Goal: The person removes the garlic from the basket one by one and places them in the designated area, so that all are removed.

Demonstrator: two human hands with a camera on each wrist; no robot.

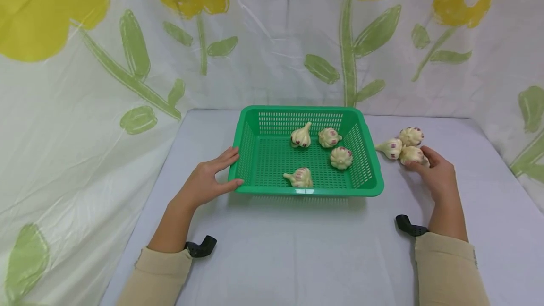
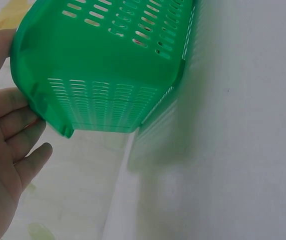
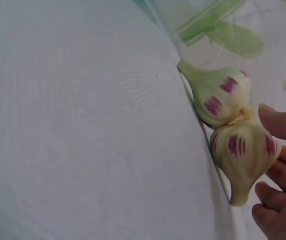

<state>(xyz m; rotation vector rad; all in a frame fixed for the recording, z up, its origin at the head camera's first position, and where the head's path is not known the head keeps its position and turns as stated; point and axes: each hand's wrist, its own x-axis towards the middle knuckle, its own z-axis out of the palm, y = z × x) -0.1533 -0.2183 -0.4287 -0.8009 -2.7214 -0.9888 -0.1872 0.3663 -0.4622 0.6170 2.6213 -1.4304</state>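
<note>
Inside a green slotted basket (image 1: 263, 191) lie several cream garlic bulbs with purple marks, among them one bulb (image 1: 301, 136) at the back and another bulb (image 1: 300, 177) near the front wall. My left hand (image 1: 208, 178) touches the basket's left rim, thumb by the front corner and fingers fairly straight; the left wrist view shows these fingers (image 2: 20, 120) against the outside of the rim. Right of the basket, three garlic bulbs sit clustered. My right hand (image 1: 439, 174) pinches the nearest garlic bulb (image 1: 411, 155) between thumb and fingers; this bulb (image 3: 245, 150) touches its neighbour (image 3: 223, 95).
A white-covered table (image 1: 297, 249) bears the basket and the loose bulbs. Behind and to the left hangs a white curtain (image 1: 263, 60) printed with yellow flowers and green leaves. The other two bulbs of the cluster, a far bulb (image 1: 411, 136) and a left bulb (image 1: 390, 148), lie close together.
</note>
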